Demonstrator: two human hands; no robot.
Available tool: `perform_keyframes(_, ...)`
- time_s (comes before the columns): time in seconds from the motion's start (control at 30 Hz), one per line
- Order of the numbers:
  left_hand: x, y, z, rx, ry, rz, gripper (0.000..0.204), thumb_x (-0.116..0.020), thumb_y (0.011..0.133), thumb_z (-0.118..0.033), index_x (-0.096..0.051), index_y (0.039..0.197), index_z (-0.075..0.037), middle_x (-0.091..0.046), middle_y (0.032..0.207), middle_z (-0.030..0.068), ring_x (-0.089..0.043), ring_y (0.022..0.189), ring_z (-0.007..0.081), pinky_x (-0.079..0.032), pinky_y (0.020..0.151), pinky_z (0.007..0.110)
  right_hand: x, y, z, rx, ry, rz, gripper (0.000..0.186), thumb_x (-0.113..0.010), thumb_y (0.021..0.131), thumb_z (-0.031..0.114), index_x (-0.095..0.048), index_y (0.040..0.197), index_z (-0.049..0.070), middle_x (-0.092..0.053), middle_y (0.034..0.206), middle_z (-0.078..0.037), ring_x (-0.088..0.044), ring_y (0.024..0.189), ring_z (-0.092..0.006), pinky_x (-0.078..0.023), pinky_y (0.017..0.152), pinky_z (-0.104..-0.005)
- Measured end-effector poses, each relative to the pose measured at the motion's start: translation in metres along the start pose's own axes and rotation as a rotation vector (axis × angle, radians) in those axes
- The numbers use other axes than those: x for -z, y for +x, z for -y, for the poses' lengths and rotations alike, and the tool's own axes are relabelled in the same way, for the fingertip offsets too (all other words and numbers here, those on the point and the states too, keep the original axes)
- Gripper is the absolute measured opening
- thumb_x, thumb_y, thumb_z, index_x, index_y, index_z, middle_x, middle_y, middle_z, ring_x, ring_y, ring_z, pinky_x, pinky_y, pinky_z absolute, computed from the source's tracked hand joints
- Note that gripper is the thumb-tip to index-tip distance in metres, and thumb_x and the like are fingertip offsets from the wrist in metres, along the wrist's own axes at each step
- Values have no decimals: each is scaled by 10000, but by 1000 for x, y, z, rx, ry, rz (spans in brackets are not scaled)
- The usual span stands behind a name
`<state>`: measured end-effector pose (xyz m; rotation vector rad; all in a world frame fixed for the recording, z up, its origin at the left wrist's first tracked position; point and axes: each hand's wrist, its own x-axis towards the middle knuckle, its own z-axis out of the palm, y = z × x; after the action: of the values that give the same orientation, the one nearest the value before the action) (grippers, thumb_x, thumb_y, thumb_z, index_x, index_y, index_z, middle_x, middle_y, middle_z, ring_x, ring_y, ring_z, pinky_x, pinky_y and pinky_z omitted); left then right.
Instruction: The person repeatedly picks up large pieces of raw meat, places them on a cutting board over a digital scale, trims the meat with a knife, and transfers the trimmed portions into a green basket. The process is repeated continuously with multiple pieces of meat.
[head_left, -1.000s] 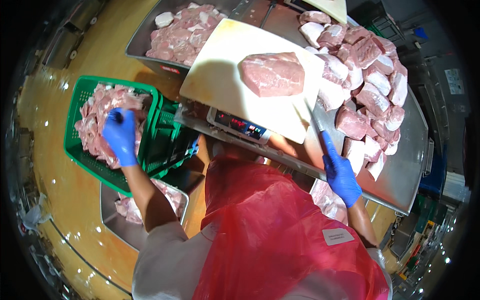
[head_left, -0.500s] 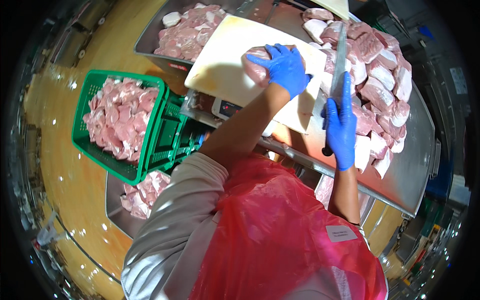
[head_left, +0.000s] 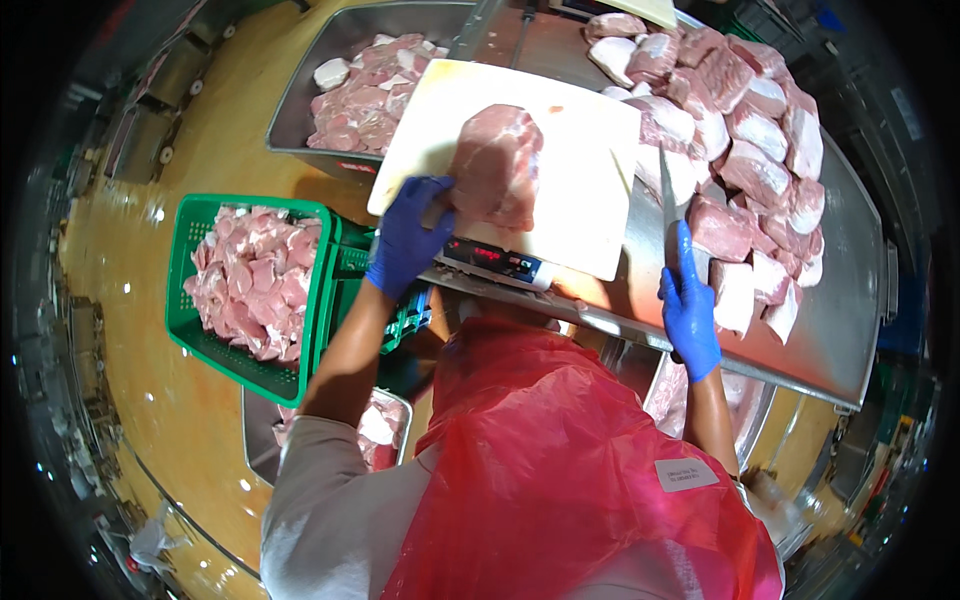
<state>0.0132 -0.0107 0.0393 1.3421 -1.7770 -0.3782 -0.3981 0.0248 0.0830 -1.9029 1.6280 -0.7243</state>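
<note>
A pale pink slab of raw meat (head_left: 496, 165) lies flat on the white cutting board (head_left: 590, 200). My left hand (head_left: 410, 238), in a blue glove, is at the board's near left edge, just beside the slab. Its thumb and fingers are apart, with nothing visible between them. In my right hand (head_left: 692, 310), also gloved in blue, is a long knife (head_left: 669, 190). The blade points away from me, right of the board and over the edge of the meat pile, with the forefinger stretched along it. My palm hides most of the handle.
A heap of meat chunks (head_left: 755, 170) covers part of the steel table (head_left: 810, 350) at the right. A scale display (head_left: 490, 258) shows under the board. At the left are a green crate (head_left: 190, 340) and a steel tub (head_left: 290, 120), both holding cut meat.
My left hand has come off the meat and moved left and nearer to me. The slab now shows a broad, flat face. The knife has dropped slightly nearer, still in my right hand.
</note>
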Motion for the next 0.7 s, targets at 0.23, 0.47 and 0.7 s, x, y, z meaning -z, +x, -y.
perform_keyframes(0.23, -47, -12, -61, 234, 128, -242, 671, -808, 736, -191, -557, 1335, -22, -548, 1272, 228, -550, 1184, 379, -473, 966, 468, -35, 47, 57, 291, -65, 245, 653, -537, 992, 89, -299, 1588, 212, -645, 950, -310, -618, 817, -508, -496, 722, -517)
perform_keyframes(0.47, -43, 63, 6, -150, -112, -94, 662, -803, 701, -222, -570, 1280, 0, -555, 1199, 240, -544, 1137, 422, -454, 994, 468, -60, 99, 106, 414, -52, 146, 675, -551, 995, 84, -280, 1601, 208, -654, 782, -208, -647, 654, -297, -522, 699, -423)
perform_keyframes(0.7, -31, 26, -15, 339, -3, -173, 479, -790, 733, -171, -628, 1167, -49, -637, 1109, 173, -635, 984, 340, -521, 891, 452, -68, 89, 87, 337, -136, 250, 692, -535, 979, 73, -275, 1596, 250, -669, 930, -312, -677, 851, -477, -522, 773, -523)
